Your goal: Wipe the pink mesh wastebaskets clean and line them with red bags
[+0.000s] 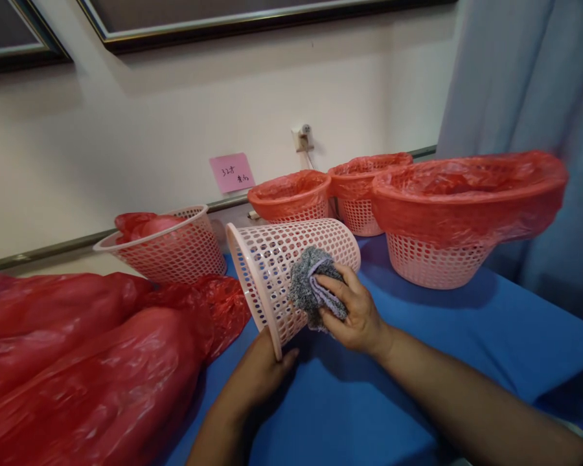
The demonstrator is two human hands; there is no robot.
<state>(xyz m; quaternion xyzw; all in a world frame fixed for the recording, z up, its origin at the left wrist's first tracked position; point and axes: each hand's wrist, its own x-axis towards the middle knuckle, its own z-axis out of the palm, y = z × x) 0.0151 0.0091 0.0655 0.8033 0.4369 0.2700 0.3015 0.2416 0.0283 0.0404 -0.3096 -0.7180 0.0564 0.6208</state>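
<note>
- Nearest the camera, at the far left, crumpled red plastic bags lie heaped on the blue table.
- Behind the heap, a pink mesh basket stands upright with a red bag bunched inside it.
- Left hand reaches under the rim of a tipped basket, thumb touching the rim; how the other fingers are set cannot be told, since the basket hides them.
- That tipped basket lies on its side in the middle of the table, its open mouth turned left toward the camera.
- Right hand clenches a grey cloth and presses it against the tipped basket's outer wall.
- On the wall behind, a pink note is stuck, with a socket to its right.
- Two lined baskets stand by the wall, their rims wrapped in red bags.
- Farther right, a large lined basket stands near a blue curtain.
</note>
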